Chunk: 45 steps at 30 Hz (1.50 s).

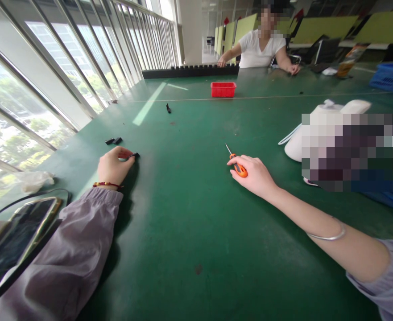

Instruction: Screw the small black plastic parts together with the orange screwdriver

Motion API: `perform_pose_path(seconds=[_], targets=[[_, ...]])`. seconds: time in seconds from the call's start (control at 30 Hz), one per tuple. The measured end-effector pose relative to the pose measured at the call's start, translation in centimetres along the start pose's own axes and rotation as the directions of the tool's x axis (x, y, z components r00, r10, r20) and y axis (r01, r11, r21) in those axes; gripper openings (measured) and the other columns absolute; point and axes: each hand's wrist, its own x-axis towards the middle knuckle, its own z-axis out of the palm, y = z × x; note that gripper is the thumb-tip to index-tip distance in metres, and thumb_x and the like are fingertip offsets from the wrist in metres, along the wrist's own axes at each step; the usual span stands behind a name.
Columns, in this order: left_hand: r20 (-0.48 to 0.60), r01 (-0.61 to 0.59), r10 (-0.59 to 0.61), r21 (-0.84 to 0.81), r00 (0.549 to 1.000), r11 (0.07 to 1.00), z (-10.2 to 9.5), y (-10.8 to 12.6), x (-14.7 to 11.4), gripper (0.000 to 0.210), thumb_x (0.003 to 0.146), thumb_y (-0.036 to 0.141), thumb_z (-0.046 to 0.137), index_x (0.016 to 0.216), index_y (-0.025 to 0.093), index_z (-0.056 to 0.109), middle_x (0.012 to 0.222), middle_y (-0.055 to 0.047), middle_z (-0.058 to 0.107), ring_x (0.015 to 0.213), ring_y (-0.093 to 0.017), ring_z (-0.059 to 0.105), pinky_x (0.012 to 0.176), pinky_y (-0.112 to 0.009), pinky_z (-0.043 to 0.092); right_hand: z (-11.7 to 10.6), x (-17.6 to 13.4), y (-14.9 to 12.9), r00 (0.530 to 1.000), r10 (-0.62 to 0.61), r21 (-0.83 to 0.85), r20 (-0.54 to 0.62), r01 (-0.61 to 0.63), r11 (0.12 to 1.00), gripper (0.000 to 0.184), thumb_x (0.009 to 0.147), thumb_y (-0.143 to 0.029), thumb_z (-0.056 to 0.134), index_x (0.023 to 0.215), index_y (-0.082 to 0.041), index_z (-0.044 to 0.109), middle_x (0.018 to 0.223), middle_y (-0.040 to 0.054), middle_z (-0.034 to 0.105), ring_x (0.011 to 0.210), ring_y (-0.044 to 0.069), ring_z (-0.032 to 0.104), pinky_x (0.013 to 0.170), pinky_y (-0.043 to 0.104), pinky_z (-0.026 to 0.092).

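My left hand is closed in a pinch on a small black part, low over the green table. Its exact kind is too small to make out. Just beyond that hand lie two more small black pieces. On the other side, my right hand has its fingers and thumb about the orange and black handle of a screwdriver. The metal shaft points away from me and slightly left. Farther off, another small black piece rests on the tabletop.
A red bin and a long black strip stand toward the far side, where a person in a white top sits. At left are a phone with a cable and railings. A white bag and blue basket occupy the right.
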Motion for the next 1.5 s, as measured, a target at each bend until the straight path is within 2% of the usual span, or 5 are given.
perform_pose_path(seconds=[0.23,0.43,0.87,1.03,1.5], targets=[[0.209,-0.456,0.514,-0.271,0.832,0.848,3.6,9.7,-4.1,0.013,0.076,0.023,0.055,0.085,0.019,0.064,0.090,-0.002,0.068,0.086,-0.017,0.062,0.078,-0.028,0.048,0.0,0.0,0.0,1.000,0.011,0.010,0.001,-0.011,1.000,0.016,0.079,-0.021,0.056,0.094,-0.022,0.062,0.089,0.0032,0.066,0.081,0.021,0.061,0.079,0.036,0.041],[0.186,-0.642,0.703,-0.299,0.686,0.706,6.6,15.9,-7.8,0.017,0.076,0.012,0.053,0.091,0.019,0.059,0.093,-0.002,0.066,0.088,-0.017,0.059,0.078,-0.029,0.048,0.1,0.0,0.1,1.000,-0.002,-0.001,-0.022,0.002,1.000,0.018,0.078,-0.020,0.056,0.095,-0.021,0.062,0.092,0.0049,0.067,0.086,0.024,0.062,0.079,0.037,0.043],[0.154,-0.606,0.649,-0.251,0.745,0.755,6.8,15.0,-7.3,0.011,0.081,0.022,0.057,0.088,0.019,0.065,0.094,-0.003,0.065,0.089,-0.018,0.058,0.080,-0.030,0.047,-0.5,-0.4,-1.0,0.950,0.127,0.397,-0.285,-0.004,0.918,0.018,0.075,-0.021,0.059,0.092,-0.021,0.053,0.083,0.0018,0.067,0.070,0.017,0.064,0.064,0.028,0.049],[0.099,-0.676,0.676,-0.031,0.730,0.736,6.5,13.6,-5.5,0.015,0.083,0.021,0.053,0.091,0.020,0.065,0.095,-0.004,0.066,0.091,-0.021,0.057,0.080,-0.033,0.046,-1.1,-1.0,-2.2,0.866,-0.004,0.294,-0.500,0.174,0.940,0.007,0.075,-0.021,0.062,0.081,-0.021,0.058,0.076,0.0003,0.067,0.063,0.013,0.063,0.058,0.024,0.049],[0.151,-0.707,0.712,-0.099,0.685,0.701,6.6,13.3,-5.2,0.015,0.082,0.018,0.051,0.091,0.020,0.063,0.094,-0.002,0.066,0.088,-0.018,0.057,0.073,-0.029,0.045,-1.0,-1.9,-3.5,0.805,-0.217,0.184,-0.553,0.372,0.910,0.010,0.078,-0.022,0.062,0.085,-0.025,0.056,0.074,-0.0008,0.067,0.061,0.014,0.063,0.057,0.027,0.052]])
